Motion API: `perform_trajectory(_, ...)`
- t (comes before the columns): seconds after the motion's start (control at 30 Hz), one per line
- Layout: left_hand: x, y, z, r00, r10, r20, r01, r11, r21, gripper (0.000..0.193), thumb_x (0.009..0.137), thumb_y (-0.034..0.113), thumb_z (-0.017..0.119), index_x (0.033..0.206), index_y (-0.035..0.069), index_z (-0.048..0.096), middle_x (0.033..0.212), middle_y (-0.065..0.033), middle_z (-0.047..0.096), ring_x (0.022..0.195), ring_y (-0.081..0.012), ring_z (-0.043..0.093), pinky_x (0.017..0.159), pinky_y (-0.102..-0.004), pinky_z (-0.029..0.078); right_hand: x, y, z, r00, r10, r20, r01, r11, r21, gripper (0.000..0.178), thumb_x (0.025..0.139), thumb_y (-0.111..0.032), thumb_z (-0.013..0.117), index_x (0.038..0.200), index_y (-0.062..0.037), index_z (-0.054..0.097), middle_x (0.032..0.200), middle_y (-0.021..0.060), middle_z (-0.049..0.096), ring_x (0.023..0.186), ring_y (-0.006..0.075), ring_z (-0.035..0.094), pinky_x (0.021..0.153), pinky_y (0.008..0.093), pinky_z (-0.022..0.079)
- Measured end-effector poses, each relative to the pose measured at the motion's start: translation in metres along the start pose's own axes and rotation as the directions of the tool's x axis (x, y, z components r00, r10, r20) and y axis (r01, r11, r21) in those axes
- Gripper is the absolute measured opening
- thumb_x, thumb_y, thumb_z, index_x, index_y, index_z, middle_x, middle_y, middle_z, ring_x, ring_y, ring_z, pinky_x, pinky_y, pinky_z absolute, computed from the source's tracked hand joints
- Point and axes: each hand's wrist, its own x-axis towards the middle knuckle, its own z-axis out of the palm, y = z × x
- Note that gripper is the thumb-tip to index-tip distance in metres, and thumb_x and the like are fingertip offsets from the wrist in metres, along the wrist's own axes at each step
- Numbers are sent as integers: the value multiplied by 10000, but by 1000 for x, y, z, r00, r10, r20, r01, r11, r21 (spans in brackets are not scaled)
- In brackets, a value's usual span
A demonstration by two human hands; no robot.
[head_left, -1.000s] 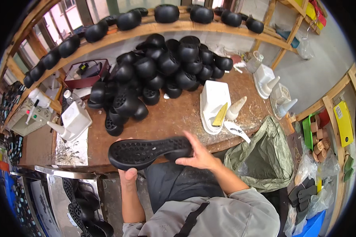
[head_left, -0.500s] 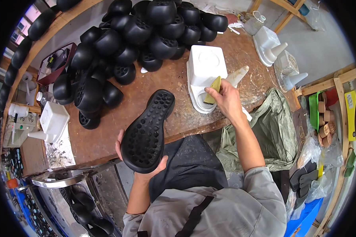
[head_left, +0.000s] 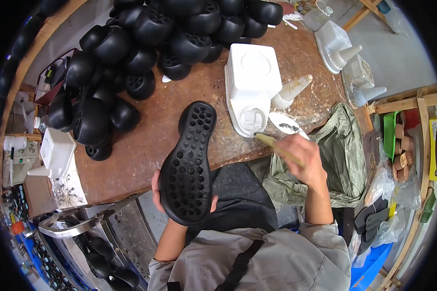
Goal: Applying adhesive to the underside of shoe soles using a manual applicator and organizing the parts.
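My left hand (head_left: 158, 192) is closed round the wide end of a black shoe sole (head_left: 188, 165), partly hidden beneath it. The sole's hollowed, studded side faces up, over the table's front edge. In my right hand (head_left: 305, 159) is a yellow brush (head_left: 279, 148), gripped by its blurred handle. Its tip is at the near rim of a white glue pot (head_left: 252, 82), beside the pot's small round bowl. A white cone-shaped nozzle (head_left: 294, 90) lies right of the pot, and a white oval piece with a dark smear (head_left: 282, 122) lies close to my right hand.
Many black soles (head_left: 145, 43) are heaped across the back left of the brown table (head_left: 141, 169). Other white pots stand at the left (head_left: 58, 148) and far right (head_left: 332, 41). A crumpled green sack (head_left: 342, 160) hangs off the right front edge. Metal equipment (head_left: 77, 220) stands lower left.
My right hand has drawn the brush out of the pot's bowl, toward me and to the right. The sole has shifted slightly right and turned more upright in my left hand.
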Motion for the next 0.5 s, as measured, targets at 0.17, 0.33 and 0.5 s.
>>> perform_trajectory(0.17,10,19,-13,899,-298,320,222,941,254,1162,607,506,749,1398,33,42,1387,-224,293,1269,-337,362,1068,-447,256,13,8,32,524,850,61,-457,220,862,215,881,-69,570,1031,85,571,814,111,649,597,121,622,549,222,501)
perform_trajectory(0.33,9,11,-1,970,-162,182,154,986,62,1176,598,488,763,1398,26,34,1398,-234,266,1284,-343,339,1065,-453,261,-1,-10,5,644,764,-23,-495,439,750,194,878,-45,579,1029,76,569,838,129,654,594,144,626,544,236,515)
perform_trajectory(0.5,13,17,-2,968,-156,194,138,985,104,1165,605,476,761,1402,40,32,1398,-240,267,1287,-349,334,1064,-460,264,36,-6,0,940,340,-24,-340,940,15,135,834,-63,619,916,40,645,806,138,658,639,202,648,581,274,510)
